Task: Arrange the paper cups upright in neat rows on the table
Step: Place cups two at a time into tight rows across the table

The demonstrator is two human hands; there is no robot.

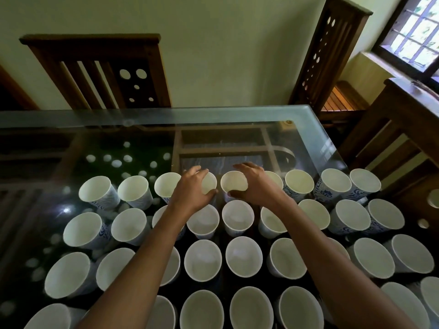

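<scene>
The paper cups (238, 218) stand upright in several close rows across the glass bench (213, 117), with many rims almost touching. Both hands reach to the far row. The left hand (193, 186) curls round a far-row cup (210, 184), and the right hand (255, 186) grips the neighbouring cup (234, 182) in the same way. The forearms (147, 257) pass low over the nearer rows, so a dropped wrist or elbow could topple the light cups and set off a chain. Too firm a squeeze may crush a rim. On smooth glass, a nudged cup would likely slide out of line.
</scene>
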